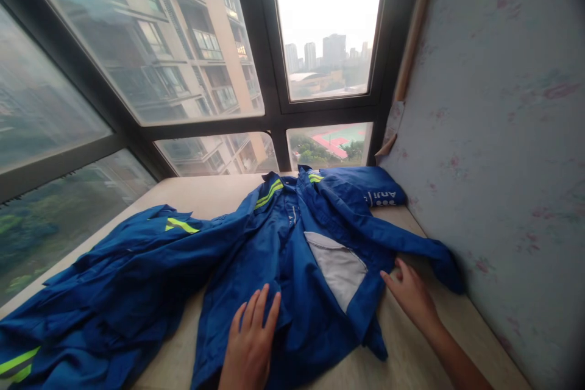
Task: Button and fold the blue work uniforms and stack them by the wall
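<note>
One blue jacket [297, 292] lay spread across the middle of the ledge [214, 190], its collar toward the far edge below the window [329, 24] and its hem toward me. My left grip [250, 338] was palm down over the jacket's front, near the hem, its fingers a little apart. My right grip [414, 295] was at the jacket's side, toward the right edge, thumb and forefinger apart; I could not tell whether they touched the cloth. A pale panel [338, 265] showed inside the jacket. One sleeve [425, 247] reached to the right edge, by the wall [512, 170]. Another blue garment [91, 298] with yellow stripes covered the left side, and a blue bundle [350, 183] with white lettering sat in the far right corner.
</note>
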